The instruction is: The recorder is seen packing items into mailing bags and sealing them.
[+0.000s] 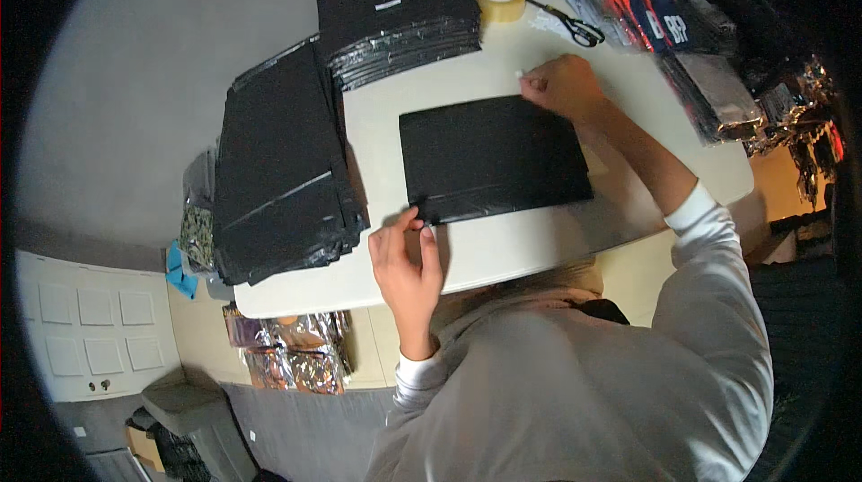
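Observation:
A flat black plastic mailing bag (494, 159) lies in front of me on the white table (377, 136). My left hand (406, 271) is at its near left corner, thumb and forefinger closed around the edge. Beyond the bag's far right edge, my right hand (567, 88) is closed in a pinch. A small white sticker (521, 75) pokes out from its fingertips. Small white pieces (548, 24) lie beside black-handled scissors (575, 26) at the far side. The bag's far right corner is partly behind my right wrist.
Stacked black bags (404, 19) stand at the back, one white label on top. Another tall pile of black bags (278, 159) fills the left. A roll of tape (499, 1) sits behind. Packaged clothes (646, 10) lie far right; shiny packets (296, 352) are below the table's left edge.

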Demonstrator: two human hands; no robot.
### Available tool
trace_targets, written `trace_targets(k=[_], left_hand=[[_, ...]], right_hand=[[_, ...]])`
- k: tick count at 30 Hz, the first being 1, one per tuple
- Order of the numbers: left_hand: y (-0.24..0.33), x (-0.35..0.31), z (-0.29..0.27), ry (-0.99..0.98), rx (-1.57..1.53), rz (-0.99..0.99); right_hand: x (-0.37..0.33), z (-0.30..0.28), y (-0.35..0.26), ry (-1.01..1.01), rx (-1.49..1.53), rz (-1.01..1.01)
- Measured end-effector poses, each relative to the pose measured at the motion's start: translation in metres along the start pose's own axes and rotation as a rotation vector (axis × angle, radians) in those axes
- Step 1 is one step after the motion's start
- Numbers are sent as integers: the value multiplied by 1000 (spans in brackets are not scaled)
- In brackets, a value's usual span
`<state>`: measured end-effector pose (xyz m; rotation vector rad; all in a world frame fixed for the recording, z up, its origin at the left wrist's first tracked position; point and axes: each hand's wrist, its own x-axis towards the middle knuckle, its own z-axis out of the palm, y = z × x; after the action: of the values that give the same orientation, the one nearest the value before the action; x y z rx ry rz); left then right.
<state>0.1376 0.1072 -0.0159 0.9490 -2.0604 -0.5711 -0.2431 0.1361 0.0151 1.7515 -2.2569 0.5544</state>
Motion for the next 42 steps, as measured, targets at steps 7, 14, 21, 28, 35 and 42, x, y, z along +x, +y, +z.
trace_targets(k=[7,14,21,28,35,42], left_hand=[[-2,3,4,-8,4,37],[3,4,4,-24,-14,-4],[3,3,3,-17,-27,6],[7,10,10,-16,-97,113],[3,3,10,30,-111,4],[3,2,10,71,-109,53]], right_hand=[[-54,-6,-92,-29,-162,-525],[-70,-17,-97,-141,-142,-521],[-78,-24,-90,-132,-75,-459],[-81,-17,-96,-34,104,-275],[-70,-9,-90,-169,328,-152],[-66,-17,-98,199,89,-310]])
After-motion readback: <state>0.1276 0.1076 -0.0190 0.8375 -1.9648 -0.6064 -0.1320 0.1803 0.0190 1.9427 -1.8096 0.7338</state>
